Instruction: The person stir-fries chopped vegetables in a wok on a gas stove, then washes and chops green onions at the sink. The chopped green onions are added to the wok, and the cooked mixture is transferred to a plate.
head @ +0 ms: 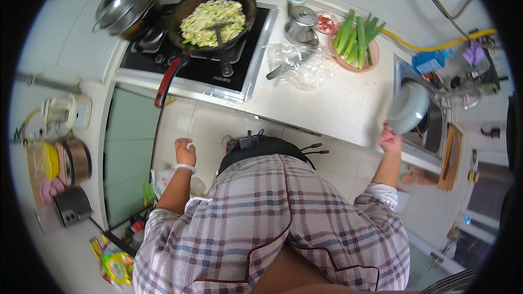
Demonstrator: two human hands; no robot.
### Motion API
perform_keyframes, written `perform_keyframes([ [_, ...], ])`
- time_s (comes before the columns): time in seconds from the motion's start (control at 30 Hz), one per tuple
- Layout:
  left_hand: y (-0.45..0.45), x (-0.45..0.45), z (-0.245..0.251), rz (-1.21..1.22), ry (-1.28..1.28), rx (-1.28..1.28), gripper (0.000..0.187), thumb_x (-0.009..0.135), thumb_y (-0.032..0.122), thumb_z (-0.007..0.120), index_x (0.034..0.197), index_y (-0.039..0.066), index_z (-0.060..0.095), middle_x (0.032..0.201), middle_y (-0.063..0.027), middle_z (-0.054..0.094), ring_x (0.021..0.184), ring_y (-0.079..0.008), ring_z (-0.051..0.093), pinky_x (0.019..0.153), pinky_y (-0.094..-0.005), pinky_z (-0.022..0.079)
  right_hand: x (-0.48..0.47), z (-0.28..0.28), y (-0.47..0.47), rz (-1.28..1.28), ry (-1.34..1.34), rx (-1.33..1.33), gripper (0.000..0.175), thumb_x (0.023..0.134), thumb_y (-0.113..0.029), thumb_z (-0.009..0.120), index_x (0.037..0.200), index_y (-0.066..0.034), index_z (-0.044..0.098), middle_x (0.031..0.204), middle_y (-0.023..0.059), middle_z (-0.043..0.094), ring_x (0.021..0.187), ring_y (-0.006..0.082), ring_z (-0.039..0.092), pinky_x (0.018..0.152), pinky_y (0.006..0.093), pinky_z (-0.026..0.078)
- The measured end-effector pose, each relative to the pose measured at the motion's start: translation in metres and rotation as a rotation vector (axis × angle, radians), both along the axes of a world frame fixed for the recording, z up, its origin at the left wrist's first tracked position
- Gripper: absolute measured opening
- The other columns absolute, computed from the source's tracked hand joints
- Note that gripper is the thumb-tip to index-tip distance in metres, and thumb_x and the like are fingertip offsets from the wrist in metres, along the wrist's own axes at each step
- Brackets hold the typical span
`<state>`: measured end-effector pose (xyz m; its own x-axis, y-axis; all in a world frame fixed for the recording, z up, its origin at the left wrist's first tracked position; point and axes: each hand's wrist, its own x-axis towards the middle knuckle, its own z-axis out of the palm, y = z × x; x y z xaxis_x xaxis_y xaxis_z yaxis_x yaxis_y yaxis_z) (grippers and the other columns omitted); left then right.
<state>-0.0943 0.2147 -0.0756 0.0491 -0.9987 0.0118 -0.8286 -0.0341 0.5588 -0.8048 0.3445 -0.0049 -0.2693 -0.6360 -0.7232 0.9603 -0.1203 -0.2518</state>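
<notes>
My right hand [391, 140] grips the rim of a pale grey-blue bowl [413, 108], which is tipped on its side above the near edge of the metal sink [436, 141]. Its inside looks empty. My left hand [186, 153] hangs loosely above the floor, left of my body, with its fingers slightly curled and nothing evident in them. A wok [176, 20] stands on the black cooktop [196, 74], holding a heap of fried rice [212, 20] with green bits. A metal spatula [221, 47] rests in the rice, its handle over the wok's rim.
A pink basket of green leaves [359, 45], a metal pot [301, 24] and a clear plastic bag [312, 73] stand or lie on the white counter [318, 108]. The wok's red-black handle [168, 81] juts past the counter edge. A lidded steamer pot [126, 6] occupies the back left.
</notes>
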Motion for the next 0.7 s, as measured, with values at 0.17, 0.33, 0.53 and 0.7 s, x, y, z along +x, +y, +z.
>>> perform_keyframes([
  [0.17,0.017,-0.038,0.014,-0.009,0.056,-0.041,0.018,0.071,-0.003,0.056,0.088,0.004,0.059,0.101,-0.014,0.051,0.095,-0.0299,0.051,0.084,-0.0351,0.043,-0.078,0.013,0.003,-0.17,-0.012,-0.075,0.02,0.09,-0.013,0.045,0.102,0.0014,0.05,0.058,0.0006,0.045,0.039,0.0067,0.032,0.035,0.0209,0.028],
  [0.33,0.002,-0.073,0.07,-0.086,0.239,-0.097,0.011,0.079,0.002,0.056,0.089,0.001,0.059,0.087,-0.0126,0.058,0.08,-0.0255,0.058,0.073,-0.0324,0.047,0.011,0.044,-0.039,0.073,0.648,0.272,0.014,0.084,-0.01,0.048,0.094,-0.0009,0.052,0.064,0.0045,0.052,0.039,0.0103,0.037,0.035,0.0213,0.031],
  [0.53,-0.049,-0.131,0.196,-0.231,0.909,0.369,0.03,0.09,0.024,0.055,0.113,0.004,0.056,0.099,-0.0068,0.063,0.085,-0.0142,0.059,0.069,-0.0255,0.048,0.164,0.124,-0.131,0.699,1.294,0.011,0.025,0.083,-0.01,0.048,0.104,-0.0007,0.057,0.068,0.0033,0.057,0.042,0.0083,0.045,0.035,0.0215,0.034],
  [0.7,-0.077,-0.118,0.226,-0.35,1.307,0.612,0.045,0.092,0.028,0.054,0.126,0.0,0.046,0.106,-0.0093,0.062,0.091,-0.0174,0.062,0.068,-0.0271,0.054,0.272,0.166,-0.186,0.989,1.325,-0.176,0.02,0.084,-0.011,0.048,0.098,-0.0002,0.058,0.065,0.0026,0.056,0.041,0.0085,0.044,0.035,0.0224,0.034],
])
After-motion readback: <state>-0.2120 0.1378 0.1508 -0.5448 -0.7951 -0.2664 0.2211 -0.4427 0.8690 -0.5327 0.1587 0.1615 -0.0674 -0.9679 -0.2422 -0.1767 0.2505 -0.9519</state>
